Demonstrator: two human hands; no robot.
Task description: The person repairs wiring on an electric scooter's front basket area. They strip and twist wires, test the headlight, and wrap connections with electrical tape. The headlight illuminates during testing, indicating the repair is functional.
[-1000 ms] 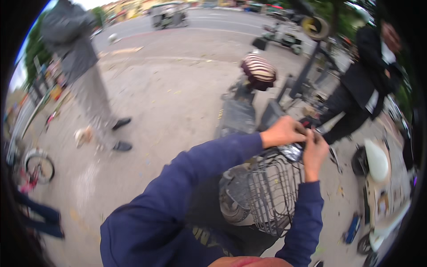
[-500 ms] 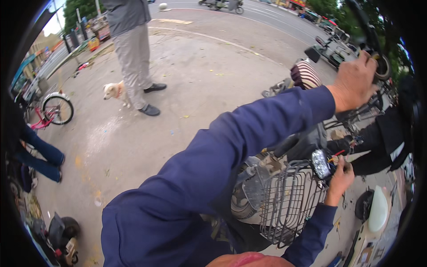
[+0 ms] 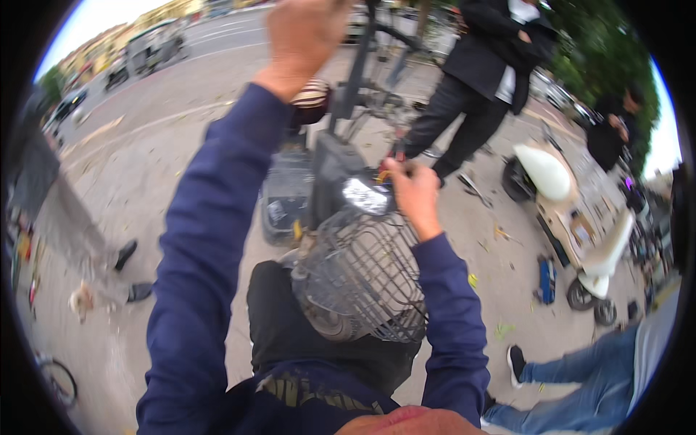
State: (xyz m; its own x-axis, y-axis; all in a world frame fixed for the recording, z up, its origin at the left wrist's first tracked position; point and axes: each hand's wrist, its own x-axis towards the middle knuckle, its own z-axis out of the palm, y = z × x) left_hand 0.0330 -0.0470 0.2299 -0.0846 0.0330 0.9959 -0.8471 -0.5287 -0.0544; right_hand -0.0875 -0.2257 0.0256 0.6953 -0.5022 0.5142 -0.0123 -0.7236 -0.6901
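Observation:
In front of me stands an electric scooter with a black wire basket (image 3: 377,272) and a shiny headlight (image 3: 366,196) above it. My right hand (image 3: 417,194) is closed in a pinch just behind the headlight, on thin coloured wires (image 3: 383,174), partly hidden by the fingers. My left hand (image 3: 304,36) is raised high at the upper edge, beside a dark upright bar (image 3: 358,72). Its fingers are cut off and blurred, so what they grip cannot be made out. A striped seat cover (image 3: 312,98) shows below the left wrist.
A person in dark clothes (image 3: 464,94) stands beyond the scooter. On the right are a cream scooter (image 3: 569,217), a blue case (image 3: 547,280) and a person in jeans (image 3: 573,373). At left, a person in grey trousers (image 3: 80,232) stands by a small dog (image 3: 81,301).
The view has swung to the right, so the scooter now sits near the middle. My left arm stays raised, and my right hand remains at the wires behind the headlight.

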